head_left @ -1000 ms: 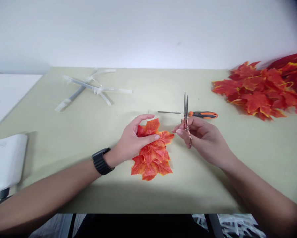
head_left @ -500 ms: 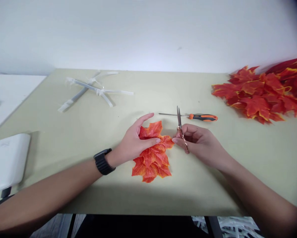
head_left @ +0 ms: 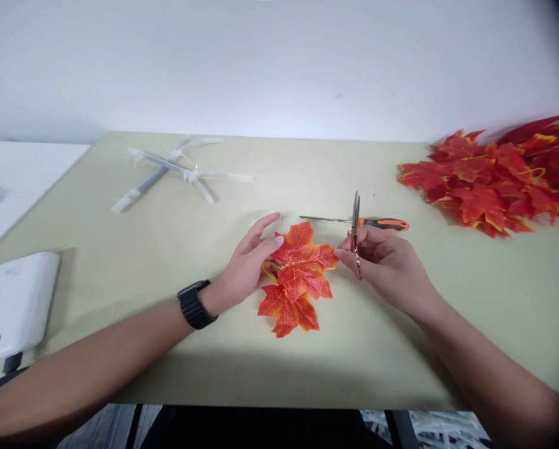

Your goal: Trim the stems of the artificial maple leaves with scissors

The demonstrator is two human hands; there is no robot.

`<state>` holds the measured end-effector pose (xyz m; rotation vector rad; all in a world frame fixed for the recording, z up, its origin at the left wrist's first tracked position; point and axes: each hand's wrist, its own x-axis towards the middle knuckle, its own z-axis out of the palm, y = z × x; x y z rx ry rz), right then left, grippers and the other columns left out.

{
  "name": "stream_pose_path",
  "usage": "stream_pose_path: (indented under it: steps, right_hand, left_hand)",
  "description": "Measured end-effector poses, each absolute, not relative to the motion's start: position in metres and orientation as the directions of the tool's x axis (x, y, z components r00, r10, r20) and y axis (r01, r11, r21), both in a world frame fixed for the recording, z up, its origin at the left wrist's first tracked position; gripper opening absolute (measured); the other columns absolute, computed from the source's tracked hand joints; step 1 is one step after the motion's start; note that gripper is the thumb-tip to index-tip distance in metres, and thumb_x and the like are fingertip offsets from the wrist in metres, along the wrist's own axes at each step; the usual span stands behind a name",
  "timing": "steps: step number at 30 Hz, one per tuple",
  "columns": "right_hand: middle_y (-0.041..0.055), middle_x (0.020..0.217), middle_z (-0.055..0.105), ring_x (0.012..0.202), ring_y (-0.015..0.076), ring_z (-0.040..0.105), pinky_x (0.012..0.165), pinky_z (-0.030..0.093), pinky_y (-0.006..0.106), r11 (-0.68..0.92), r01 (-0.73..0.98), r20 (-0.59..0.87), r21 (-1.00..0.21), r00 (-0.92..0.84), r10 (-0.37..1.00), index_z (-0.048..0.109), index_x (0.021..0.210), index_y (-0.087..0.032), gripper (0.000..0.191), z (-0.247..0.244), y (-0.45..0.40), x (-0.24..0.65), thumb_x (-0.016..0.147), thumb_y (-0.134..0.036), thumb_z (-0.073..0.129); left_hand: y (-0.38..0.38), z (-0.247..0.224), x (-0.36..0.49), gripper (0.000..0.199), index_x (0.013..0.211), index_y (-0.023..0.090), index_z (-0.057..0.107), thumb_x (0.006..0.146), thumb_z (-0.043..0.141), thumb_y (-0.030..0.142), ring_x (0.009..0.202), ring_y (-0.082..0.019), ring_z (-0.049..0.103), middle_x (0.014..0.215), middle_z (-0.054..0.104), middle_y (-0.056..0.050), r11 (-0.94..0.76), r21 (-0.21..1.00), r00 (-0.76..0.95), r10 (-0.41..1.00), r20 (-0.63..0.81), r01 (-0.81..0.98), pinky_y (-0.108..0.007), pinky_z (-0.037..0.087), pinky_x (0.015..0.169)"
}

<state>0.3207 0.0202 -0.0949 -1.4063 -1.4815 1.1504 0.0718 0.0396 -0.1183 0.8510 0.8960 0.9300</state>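
Note:
Red-orange artificial maple leaves (head_left: 302, 265) are spread over the table between my hands, with a thin yellow stem looping out at their left. My left hand (head_left: 248, 265) holds them at the upper left edge, thumb on top and some fingers hidden beneath; its index finger sticks out. In my right hand (head_left: 389, 268) is a pair of scissors (head_left: 356, 234) with copper-coloured handles, blades nearly together and pointing away from me. The thumb and fingertips of that same hand pinch the right tip of a leaf.
Behind my right hand lies a screwdriver (head_left: 384, 224) with an orange and black handle. A pile of red maple leaves (head_left: 485, 181) fills the back right. Branch-like rods wrapped in whitish tape (head_left: 167, 165) lie back left. A white power bank (head_left: 20, 305) sits at the left edge.
The leaves have shifted right and turned, so the stem now shows. My left thumb has slid back to their edge. My right hand has moved slightly right with the scissors, which stand more upright.

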Motion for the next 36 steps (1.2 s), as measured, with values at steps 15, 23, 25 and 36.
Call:
stream_pose_path:
  steps: [15, 23, 25, 36]
  right_hand:
    - [-0.0003, 0.078, 0.061, 0.057, 0.0086, 0.049, 0.054, 0.045, 0.027, 0.004, 0.260, -0.009, -0.966, -0.046, 0.999, 0.059, 0.083, -0.020, 0.029, -0.0896, 0.0201, 0.3180, 0.085, -0.038, 0.081]
    - [0.0008, 0.080, 0.063, 0.057, 0.0089, 0.048, 0.053, 0.045, 0.027, -0.004, 0.260, -0.014, -0.966, -0.033, 0.999, 0.059, 0.082, -0.021, 0.032, -0.0906, 0.0212, 0.3166, 0.082, -0.040, 0.084]
    - [0.0010, 0.080, 0.063, 0.056, 0.0089, 0.048, 0.052, 0.045, 0.027, -0.004, 0.254, -0.012, -0.967, -0.033, 0.999, 0.059, 0.081, -0.021, 0.033, -0.0898, 0.0212, 0.3159, 0.081, -0.041, 0.085]
    - [0.0008, 0.081, 0.063, 0.057, 0.0092, 0.047, 0.051, 0.046, 0.027, -0.003, 0.222, -0.013, -0.975, -0.044, 0.999, 0.057, 0.079, -0.021, 0.032, -0.0883, 0.0196, 0.3140, 0.082, -0.038, 0.084]
  left_hand:
    - [0.0416, -0.1200, 0.0717, 0.060, 0.146, 0.029, 0.054, 0.091, 0.076, 0.037, 0.077, -0.015, 0.070, 0.091, 0.072, -0.001, 0.342, 0.902, 0.390, 0.893, -0.225, -0.262, -0.025, 0.059, 0.069]
    - [0.0417, -0.1162, 0.0704, 0.073, 0.153, 0.028, 0.046, 0.087, 0.079, 0.034, 0.067, -0.014, 0.066, 0.082, 0.069, 0.000, 0.330, 0.934, 0.488, 0.843, -0.228, -0.134, -0.025, 0.060, 0.058]
    - [0.0419, -0.1154, 0.0697, 0.075, 0.154, 0.029, 0.045, 0.087, 0.079, 0.033, 0.068, -0.015, 0.067, 0.083, 0.070, -0.001, 0.329, 0.938, 0.508, 0.830, -0.233, -0.106, -0.026, 0.061, 0.059]
    - [0.0428, -0.1159, 0.0689, 0.057, 0.137, 0.025, 0.057, 0.086, 0.082, 0.031, 0.083, -0.017, 0.072, 0.108, 0.074, -0.007, 0.276, 0.958, 0.586, 0.790, -0.181, -0.076, -0.025, 0.061, 0.066]
